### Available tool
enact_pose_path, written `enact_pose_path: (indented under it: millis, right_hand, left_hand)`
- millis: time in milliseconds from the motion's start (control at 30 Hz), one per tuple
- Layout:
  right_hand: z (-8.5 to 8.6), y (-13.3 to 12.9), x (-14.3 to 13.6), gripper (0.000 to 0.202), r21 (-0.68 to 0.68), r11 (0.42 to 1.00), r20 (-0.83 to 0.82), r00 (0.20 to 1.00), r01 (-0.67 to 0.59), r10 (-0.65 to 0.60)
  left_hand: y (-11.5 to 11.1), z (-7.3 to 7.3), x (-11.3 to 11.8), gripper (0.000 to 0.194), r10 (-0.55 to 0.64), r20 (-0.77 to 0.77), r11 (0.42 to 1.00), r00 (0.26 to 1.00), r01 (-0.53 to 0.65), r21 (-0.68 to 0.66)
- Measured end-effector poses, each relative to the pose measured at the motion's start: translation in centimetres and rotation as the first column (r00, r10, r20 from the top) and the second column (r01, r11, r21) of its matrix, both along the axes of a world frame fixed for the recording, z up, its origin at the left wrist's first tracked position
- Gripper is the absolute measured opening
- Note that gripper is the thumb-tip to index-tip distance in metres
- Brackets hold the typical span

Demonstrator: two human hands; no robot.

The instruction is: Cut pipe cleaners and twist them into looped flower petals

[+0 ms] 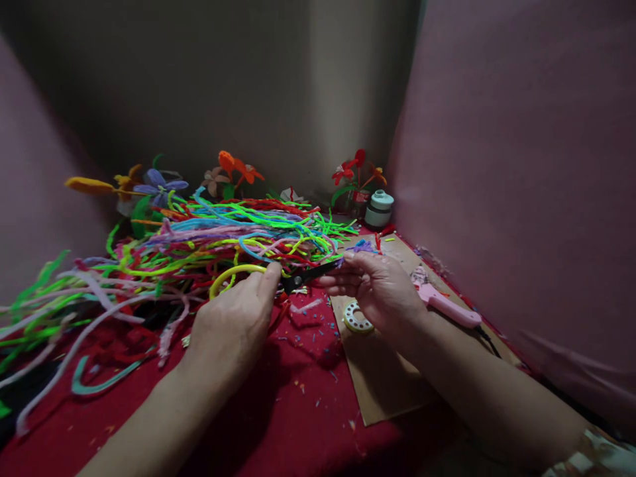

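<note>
My left hand (231,321) is closed around scissors (299,280) with a yellow handle and black blades. The blades point right, their tips close to the fingertips of my right hand (385,288). Thumb and fingers of that hand pinch a purple fuzzy pipe cleaner (340,263), of which only a little shows beside the blade tips. More purple fuzzy material (362,246) appears just behind the fingers; whether it is the same piece I cannot tell. Left of and behind the scissors spreads a big heap of many-coloured pipe cleaners (238,232).
A cardboard sheet (370,391) lies on the red cloth (298,424), bearing a pink glue gun (452,308) and a white ring with holes (356,318). Pipe-cleaner flowers (159,185) and a pale lidded jar (380,211) stand at the back. Small fuzz scraps dot the cloth.
</note>
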State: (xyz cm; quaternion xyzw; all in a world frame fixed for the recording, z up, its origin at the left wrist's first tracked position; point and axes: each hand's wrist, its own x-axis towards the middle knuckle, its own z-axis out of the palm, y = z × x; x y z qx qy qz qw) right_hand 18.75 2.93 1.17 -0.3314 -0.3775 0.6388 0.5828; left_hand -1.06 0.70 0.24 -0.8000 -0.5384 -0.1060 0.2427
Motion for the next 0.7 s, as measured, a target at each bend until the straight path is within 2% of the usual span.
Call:
enact_pose_path:
  millis: [300,400,567,700]
  right_hand:
    - [0.0,0.2,0.1,0.01,-0.089,0.995,-0.054,0.998,-0.048,0.044]
    - [0.0,0.2,0.1,0.01,-0.097,0.994,-0.053,0.997,-0.054,0.049]
    - [0.1,0.2,0.0,0.012,-0.109,0.993,-0.049,0.998,-0.041,0.036]
    - [0.1,0.2,0.0,0.013,-0.078,0.995,-0.05,0.997,-0.063,0.059]
  left_hand:
    - [-0.3,0.2,0.3,0.044,0.021,-0.038,1.0,0.999,-0.02,0.024]
    - [-0.1,-0.1,0.1,0.044,0.0,-0.035,1.0,0.999,0.001,0.014]
    - [0.5,-0.7,-0.1,0.044,-0.072,0.027,0.994,0.997,0.074,-0.082]
    - [0.6,-1.1,-0.1,0.046,-0.079,0.055,0.996,0.995,0.081,-0.047]
